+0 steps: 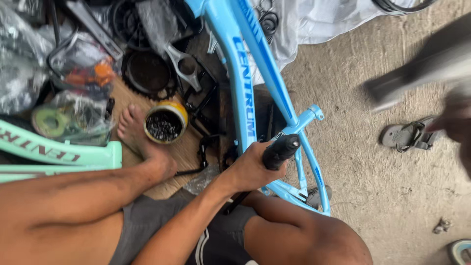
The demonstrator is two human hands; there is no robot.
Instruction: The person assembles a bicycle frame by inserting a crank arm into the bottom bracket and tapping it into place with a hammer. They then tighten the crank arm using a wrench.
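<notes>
A light blue bicycle frame (243, 98) lies across the floor and over my lap. My left hand (250, 169) is closed around a black cylindrical handle (280, 149) that stands against the frame where its rear tubes meet. At the right edge, blurred by motion, my right hand (456, 120) grips a long grey and black tool (417, 73) held in the air above the concrete, well apart from the frame. My bare foot (137, 135) rests on cardboard to the left.
A yellow-rimmed tin of small dark parts (165, 122) sits by my foot, with a black chainring (147, 73), cranks and plastic bags of parts (78, 68) behind it. A mint green frame (59, 152) lies at left. A sandal (407, 135) lies on the concrete at right.
</notes>
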